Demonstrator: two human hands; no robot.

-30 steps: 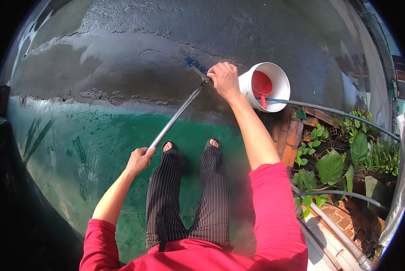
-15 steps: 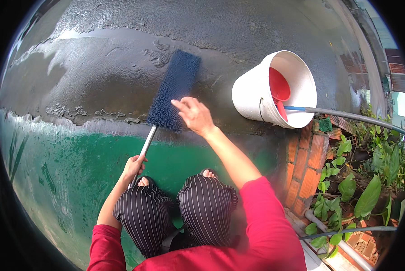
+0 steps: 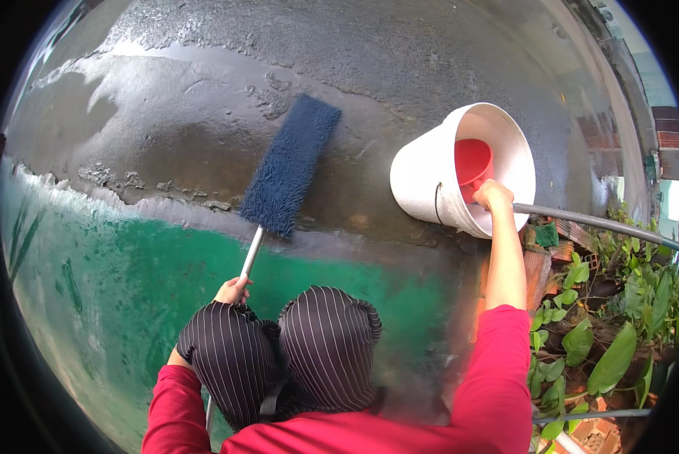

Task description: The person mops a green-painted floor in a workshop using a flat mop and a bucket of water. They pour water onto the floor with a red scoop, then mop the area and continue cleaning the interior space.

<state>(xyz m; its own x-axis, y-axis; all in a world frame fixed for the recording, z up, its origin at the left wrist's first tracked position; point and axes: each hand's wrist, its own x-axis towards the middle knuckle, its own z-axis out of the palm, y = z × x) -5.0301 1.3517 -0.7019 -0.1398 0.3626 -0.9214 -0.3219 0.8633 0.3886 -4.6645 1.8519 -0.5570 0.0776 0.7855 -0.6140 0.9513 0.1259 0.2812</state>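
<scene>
My left hand (image 3: 234, 290) grips the metal handle (image 3: 253, 253) of a flat mop, close to my left knee. The mop's blue shaggy head (image 3: 292, 165) lies on the wet grey ground beyond my knees. Over to the right, my right hand (image 3: 494, 194) reaches into a white bucket (image 3: 422, 170) and is closed on the handle of a red dipper (image 3: 473, 159). The dipper's bowl sits inside the bucket. A grey hose (image 3: 581, 218) runs over the bucket's rim, and its end is hidden behind my hand.
Green-painted floor (image 3: 127, 265) meets rough wet concrete (image 3: 180, 129) in front of me. A brick edge (image 3: 532, 272) borders leafy plants (image 3: 612, 363) on the right. A green scrub pad (image 3: 545, 234) rests on the bricks beside the bucket.
My right hand has left the mop head, moved right to the bucket and taken hold of the dipper's handle. My left hand still holds the mop.
</scene>
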